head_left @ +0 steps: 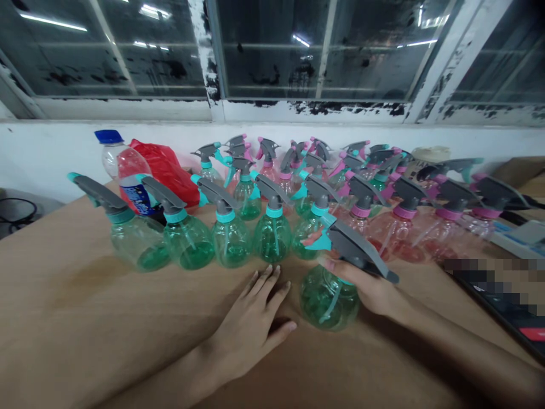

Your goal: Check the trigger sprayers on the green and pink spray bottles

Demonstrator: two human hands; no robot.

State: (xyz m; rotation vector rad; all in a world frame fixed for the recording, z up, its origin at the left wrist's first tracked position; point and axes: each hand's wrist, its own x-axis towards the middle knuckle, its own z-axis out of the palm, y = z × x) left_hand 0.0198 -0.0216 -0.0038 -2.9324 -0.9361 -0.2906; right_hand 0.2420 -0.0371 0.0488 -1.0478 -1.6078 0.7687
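My right hand is wrapped round the neck of a green spray bottle, just under its grey head with a turquoise trigger. The bottle looks nearly upright, its dip tube showing through the clear wall. To its left, my left hand lies flat on the wooden table, fingers spread and holding nothing. Its fingertips are close to a green spray bottle in the front row. That row has several turquoise-collared green bottles on the left and several pink spray bottles on the right.
More spray bottles crowd behind the front row. At the back left stand a large plastic bottle with a blue cap and a red plastic bag. A dark flat device, partly pixelated, lies at the right edge. A wall with windows rises behind.
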